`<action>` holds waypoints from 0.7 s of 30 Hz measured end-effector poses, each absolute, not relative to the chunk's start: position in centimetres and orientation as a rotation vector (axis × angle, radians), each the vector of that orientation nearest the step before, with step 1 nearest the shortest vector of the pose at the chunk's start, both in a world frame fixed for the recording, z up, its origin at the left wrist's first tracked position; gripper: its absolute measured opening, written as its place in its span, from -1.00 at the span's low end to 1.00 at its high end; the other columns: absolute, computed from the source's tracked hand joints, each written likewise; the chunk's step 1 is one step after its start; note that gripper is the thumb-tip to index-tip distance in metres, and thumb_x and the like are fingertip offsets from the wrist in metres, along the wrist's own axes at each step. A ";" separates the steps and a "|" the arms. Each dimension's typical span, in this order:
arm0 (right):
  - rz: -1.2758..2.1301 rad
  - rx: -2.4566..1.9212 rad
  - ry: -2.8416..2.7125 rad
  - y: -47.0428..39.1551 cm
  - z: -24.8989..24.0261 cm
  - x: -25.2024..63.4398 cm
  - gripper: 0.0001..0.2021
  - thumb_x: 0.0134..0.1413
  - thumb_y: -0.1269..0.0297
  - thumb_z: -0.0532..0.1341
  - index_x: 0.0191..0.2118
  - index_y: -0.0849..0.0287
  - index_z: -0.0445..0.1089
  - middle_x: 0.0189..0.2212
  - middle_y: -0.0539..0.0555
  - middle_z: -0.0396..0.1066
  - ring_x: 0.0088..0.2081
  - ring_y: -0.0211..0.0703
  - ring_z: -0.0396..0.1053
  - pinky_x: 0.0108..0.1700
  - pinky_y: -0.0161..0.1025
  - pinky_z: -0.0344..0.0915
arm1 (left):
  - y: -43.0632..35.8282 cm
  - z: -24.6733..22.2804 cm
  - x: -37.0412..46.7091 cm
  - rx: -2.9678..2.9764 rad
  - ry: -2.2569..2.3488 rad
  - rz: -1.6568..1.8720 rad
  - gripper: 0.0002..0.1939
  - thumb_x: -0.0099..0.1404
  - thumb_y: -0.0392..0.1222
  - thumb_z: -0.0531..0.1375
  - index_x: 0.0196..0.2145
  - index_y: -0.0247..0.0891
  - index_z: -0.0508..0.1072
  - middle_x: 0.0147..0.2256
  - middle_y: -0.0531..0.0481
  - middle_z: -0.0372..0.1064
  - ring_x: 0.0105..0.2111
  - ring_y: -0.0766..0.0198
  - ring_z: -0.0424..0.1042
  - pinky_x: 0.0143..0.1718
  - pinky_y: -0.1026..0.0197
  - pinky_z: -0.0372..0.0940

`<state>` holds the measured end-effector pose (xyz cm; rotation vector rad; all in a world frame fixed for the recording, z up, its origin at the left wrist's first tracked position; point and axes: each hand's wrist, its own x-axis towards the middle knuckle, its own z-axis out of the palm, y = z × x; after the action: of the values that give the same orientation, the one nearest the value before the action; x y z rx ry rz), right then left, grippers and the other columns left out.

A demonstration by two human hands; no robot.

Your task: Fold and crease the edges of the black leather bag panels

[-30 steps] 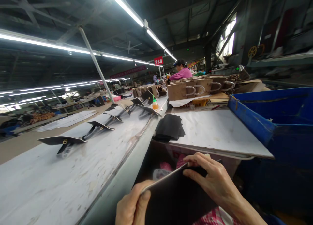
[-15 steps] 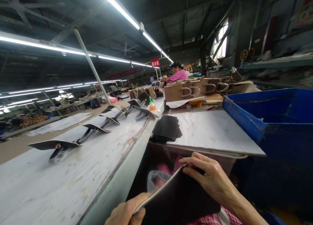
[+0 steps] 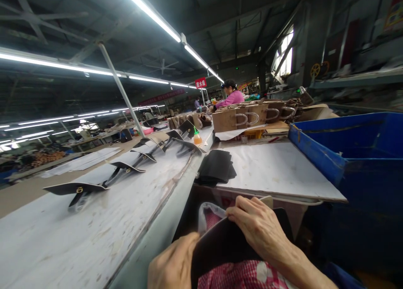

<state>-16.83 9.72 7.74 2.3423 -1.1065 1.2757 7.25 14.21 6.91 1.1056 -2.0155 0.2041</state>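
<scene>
A black sheet-like panel with a pale edge (image 3: 217,247) is held low in front of me, over red checked cloth (image 3: 233,274). My left hand (image 3: 173,259) grips its left end, the fingertips partly hidden. My right hand (image 3: 260,222) is closed over its upper edge, fingers bent down onto it. Part of the panel bends out of sight behind my right hand and forearm. Just beyond, a stack of black pieces (image 3: 217,166) lies on a white-covered board (image 3: 267,165).
On the long white-topped table (image 3: 126,213) at left stand several black flaps with gold-coloured clasps (image 3: 78,189). A glue bottle with a green tip (image 3: 197,137) is behind them. Brown bags (image 3: 225,120) line the back, near a person in pink (image 3: 234,97). A blue bin (image 3: 317,150) stands right.
Both hands have turned the black panel, so it is now bent and shows more of the checked cloth below. My right hand has rolled over the top edge.
</scene>
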 end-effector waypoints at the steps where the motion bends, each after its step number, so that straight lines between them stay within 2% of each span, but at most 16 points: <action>1: 1.255 2.348 -1.102 9.7 7.5 -16.4 -0.63 0.42 0.38 -0.05 -0.34 0.11 0.46 -0.46 0.01 0.32 -0.47 -0.21 0.19 -0.35 -0.21 0.05 | 13.7 6.2 6.6 1.113 -2.068 0.261 -0.77 0.41 -0.32 0.09 -0.09 -0.18 0.51 -0.27 0.09 0.59 -0.34 0.38 0.59 -0.27 0.49 0.39; 4: 1.199 2.390 -1.086 9.7 6.5 -15.0 -0.67 0.37 0.45 -0.01 -0.37 0.14 0.43 -0.44 0.01 0.34 -0.47 -0.21 0.20 -0.33 -0.19 0.06 | 12.5 4.6 3.6 1.304 -2.107 0.284 -0.69 0.37 -0.38 0.05 -0.03 -0.26 0.51 -0.26 0.00 0.60 -0.35 0.21 0.60 -0.32 0.29 0.45; 7: 1.137 2.422 -1.075 9.9 6.2 -14.2 -0.76 0.33 0.48 0.06 -0.30 0.13 0.44 -0.42 -0.01 0.36 -0.43 -0.23 0.26 -0.29 -0.19 0.09 | 12.0 3.9 1.2 1.506 -2.054 0.281 -0.67 0.40 -0.34 -0.02 -0.07 -0.28 0.52 -0.40 0.00 0.58 -0.47 0.09 0.58 -0.52 0.15 0.37; 10: 1.134 2.385 -1.006 10.6 7.3 -14.7 -0.78 0.37 0.41 0.05 -0.23 0.14 0.43 -0.42 -0.01 0.39 -0.43 -0.21 0.30 -0.30 -0.19 0.11 | 11.9 3.9 1.3 1.538 -1.966 0.273 -0.71 0.42 -0.25 0.00 -0.18 -0.19 0.53 -0.43 0.02 0.58 -0.46 0.09 0.58 -0.54 0.19 0.29; 13: 1.228 2.284 -0.962 11.3 8.6 -16.7 -0.79 0.42 0.31 0.03 -0.10 0.17 0.41 -0.38 0.01 0.46 -0.39 -0.19 0.38 -0.27 -0.18 0.18 | 12.0 4.2 3.3 1.498 -1.895 0.162 -0.76 0.42 -0.19 0.05 -0.23 -0.10 0.53 -0.47 0.07 0.56 -0.45 0.15 0.58 -0.48 0.27 0.29; 15: 1.326 2.243 -1.010 11.4 9.0 -18.2 -0.81 0.41 0.24 0.08 -0.04 0.14 0.39 -0.34 0.00 0.49 -0.35 -0.21 0.43 -0.25 -0.22 0.26 | 12.2 4.4 4.8 1.466 -1.828 0.078 -0.75 0.43 -0.14 0.05 -0.22 -0.08 0.54 -0.45 0.08 0.57 -0.45 0.19 0.57 -0.41 0.29 0.32; 18: 1.551 2.241 -1.155 10.6 8.3 -19.7 -0.84 0.33 0.15 0.19 -0.14 0.07 0.44 -0.34 -0.02 0.48 -0.37 -0.25 0.44 -0.31 -0.30 0.35 | 12.7 4.9 6.2 1.424 -1.730 0.015 -0.74 0.43 -0.05 0.07 -0.16 -0.07 0.55 -0.32 0.10 0.60 -0.36 0.23 0.59 -0.35 0.31 0.32; 21: 1.848 2.281 -1.219 9.3 7.5 -19.7 -0.76 0.27 0.09 0.22 -0.34 0.12 0.47 -0.24 0.08 0.45 -0.29 -0.21 0.46 -0.32 -0.35 0.40 | 13.5 5.6 6.5 1.373 -1.713 -0.037 -0.76 0.42 -0.03 0.10 -0.17 -0.05 0.56 -0.36 0.14 0.58 -0.41 0.30 0.55 -0.39 0.35 0.28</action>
<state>-19.74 9.33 7.53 2.2812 -1.2192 1.8478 6.52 13.50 5.65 1.3731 -1.7134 -0.0366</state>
